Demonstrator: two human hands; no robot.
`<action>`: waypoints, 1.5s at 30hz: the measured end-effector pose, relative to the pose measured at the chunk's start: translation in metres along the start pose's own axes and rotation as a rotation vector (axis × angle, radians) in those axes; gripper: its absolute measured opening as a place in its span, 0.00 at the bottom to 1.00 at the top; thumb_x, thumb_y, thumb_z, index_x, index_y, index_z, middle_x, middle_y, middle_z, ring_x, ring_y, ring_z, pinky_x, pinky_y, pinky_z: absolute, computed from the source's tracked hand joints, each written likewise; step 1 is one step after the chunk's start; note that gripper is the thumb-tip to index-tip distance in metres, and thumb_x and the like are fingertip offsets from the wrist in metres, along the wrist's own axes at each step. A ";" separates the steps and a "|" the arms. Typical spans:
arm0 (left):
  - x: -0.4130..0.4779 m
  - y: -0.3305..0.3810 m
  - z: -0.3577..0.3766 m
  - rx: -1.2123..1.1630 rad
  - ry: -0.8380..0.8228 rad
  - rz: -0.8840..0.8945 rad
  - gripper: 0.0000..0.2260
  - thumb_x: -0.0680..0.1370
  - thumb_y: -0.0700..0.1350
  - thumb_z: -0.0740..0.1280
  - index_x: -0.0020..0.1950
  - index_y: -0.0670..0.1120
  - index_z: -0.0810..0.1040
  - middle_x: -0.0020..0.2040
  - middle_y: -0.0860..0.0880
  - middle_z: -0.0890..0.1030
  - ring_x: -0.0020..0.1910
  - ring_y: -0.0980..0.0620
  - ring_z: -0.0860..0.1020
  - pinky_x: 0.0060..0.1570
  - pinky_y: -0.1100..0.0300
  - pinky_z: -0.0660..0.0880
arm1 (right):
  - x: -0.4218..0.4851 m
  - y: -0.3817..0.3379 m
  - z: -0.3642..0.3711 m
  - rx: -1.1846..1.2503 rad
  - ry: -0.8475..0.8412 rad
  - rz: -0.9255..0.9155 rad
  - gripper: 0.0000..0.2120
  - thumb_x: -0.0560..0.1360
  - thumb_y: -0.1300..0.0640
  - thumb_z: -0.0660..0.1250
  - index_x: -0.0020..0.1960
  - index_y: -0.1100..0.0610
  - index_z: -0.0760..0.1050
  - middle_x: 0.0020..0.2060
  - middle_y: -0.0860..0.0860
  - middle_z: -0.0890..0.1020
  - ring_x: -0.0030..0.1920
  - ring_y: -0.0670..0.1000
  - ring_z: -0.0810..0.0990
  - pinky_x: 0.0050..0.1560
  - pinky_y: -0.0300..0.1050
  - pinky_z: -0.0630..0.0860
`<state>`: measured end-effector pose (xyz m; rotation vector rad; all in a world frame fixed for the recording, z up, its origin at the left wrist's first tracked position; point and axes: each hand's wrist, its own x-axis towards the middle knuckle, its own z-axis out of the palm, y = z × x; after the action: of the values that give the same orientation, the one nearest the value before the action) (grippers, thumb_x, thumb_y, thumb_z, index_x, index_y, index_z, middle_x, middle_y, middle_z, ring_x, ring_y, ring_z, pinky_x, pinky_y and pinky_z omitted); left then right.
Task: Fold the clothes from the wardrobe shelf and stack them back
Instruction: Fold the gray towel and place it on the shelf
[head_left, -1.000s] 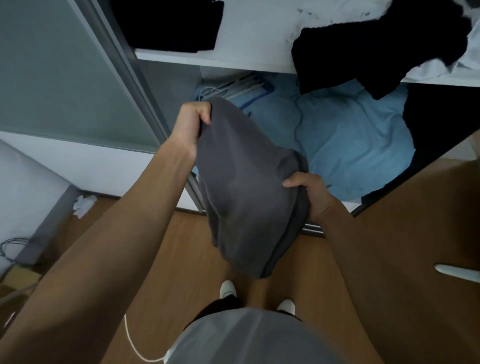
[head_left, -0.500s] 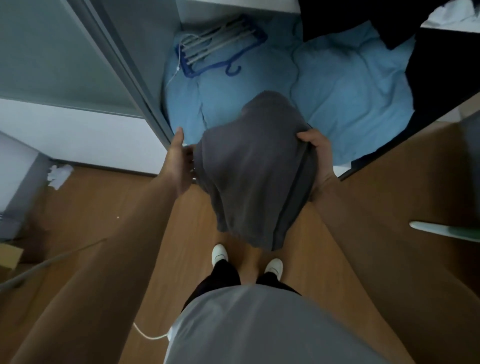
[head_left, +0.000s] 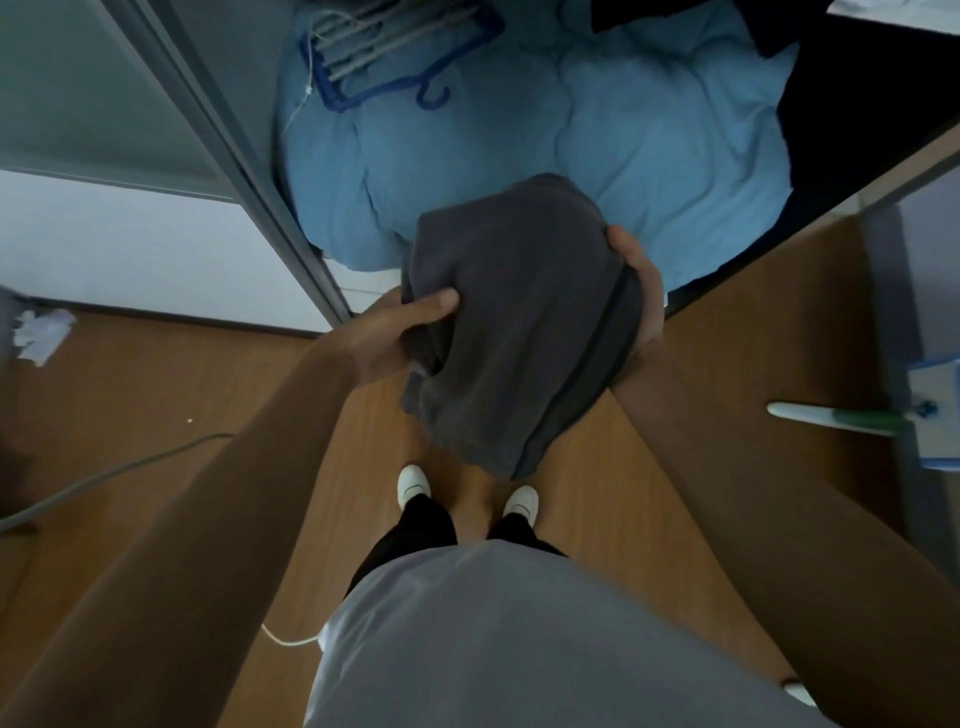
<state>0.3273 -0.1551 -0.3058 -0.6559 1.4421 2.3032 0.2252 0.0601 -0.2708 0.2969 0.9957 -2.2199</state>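
Two side grips carry the grey garment (head_left: 519, 322) at centre frame: left hand (head_left: 400, 332) pinches its left edge, right hand (head_left: 641, 291) clasps its right, long axis hanging down-frame between them.

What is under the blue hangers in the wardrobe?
A rumpled light blue quilt lies under the bundle of blue plastic hangers. Whatever is beneath the quilt is covered.

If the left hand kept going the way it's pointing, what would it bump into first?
The grey garment that the left hand holds. Beyond it, probably the right hand, though depth is hard to judge.
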 end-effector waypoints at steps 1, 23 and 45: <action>0.002 0.002 0.003 0.099 0.018 0.007 0.27 0.64 0.49 0.80 0.60 0.49 0.76 0.58 0.51 0.84 0.59 0.49 0.81 0.60 0.51 0.79 | 0.001 -0.002 -0.001 -0.009 0.021 -0.011 0.18 0.75 0.49 0.67 0.56 0.60 0.84 0.58 0.56 0.84 0.60 0.54 0.82 0.61 0.50 0.78; 0.027 0.080 0.029 0.082 0.412 0.312 0.41 0.68 0.39 0.68 0.78 0.60 0.60 0.71 0.48 0.72 0.60 0.49 0.79 0.56 0.54 0.81 | 0.016 -0.036 -0.010 0.042 0.095 0.244 0.36 0.75 0.32 0.61 0.67 0.62 0.75 0.62 0.61 0.81 0.60 0.62 0.81 0.59 0.58 0.78; 0.021 0.120 0.058 0.253 0.456 0.201 0.14 0.65 0.31 0.58 0.22 0.45 0.69 0.18 0.56 0.67 0.16 0.57 0.67 0.21 0.71 0.62 | -0.008 -0.019 0.001 -0.798 0.336 -0.337 0.11 0.73 0.57 0.75 0.54 0.49 0.79 0.48 0.44 0.84 0.49 0.43 0.83 0.43 0.35 0.78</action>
<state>0.2367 -0.1528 -0.2062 -1.0460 2.0469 2.1430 0.2184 0.0721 -0.2560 0.1371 2.1403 -1.8752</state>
